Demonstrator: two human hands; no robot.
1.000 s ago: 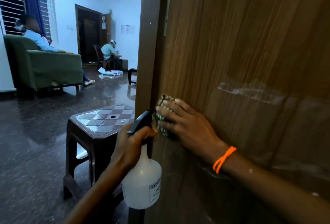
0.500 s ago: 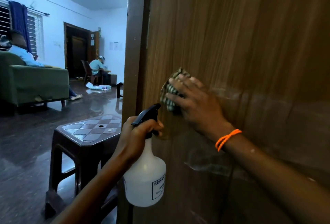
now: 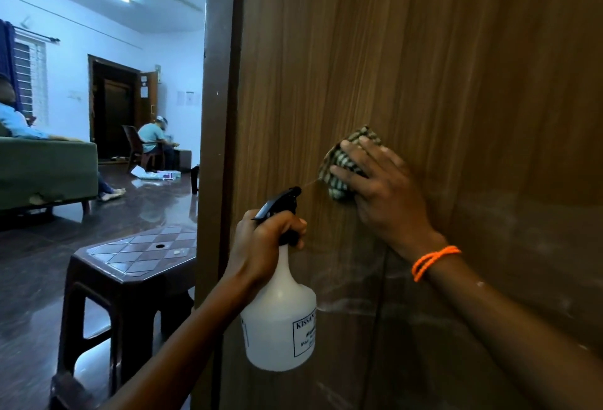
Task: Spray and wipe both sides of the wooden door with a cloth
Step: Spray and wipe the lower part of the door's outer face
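The wooden door (image 3: 424,67) fills the right of the head view, its lower part streaked with wet marks. My right hand (image 3: 381,187) presses a checked cloth (image 3: 342,164) flat against the door with straight fingers. My left hand (image 3: 261,243) grips the neck of a white spray bottle (image 3: 280,324), fingers curled round its black trigger head. The nozzle points up and right at the door, and a thin jet leaves it toward the cloth.
A dark brown plastic stool (image 3: 130,262) stands just left of the door's edge (image 3: 218,148). Beyond it lies glossy dark floor, a green sofa (image 3: 45,174) with a person on it, and another seated person (image 3: 153,138) near a far doorway.
My right hand has slid the cloth up and to the right across the door. My left hand has raised the bottle, and a jet now leaves the nozzle. The view has tilted upward.
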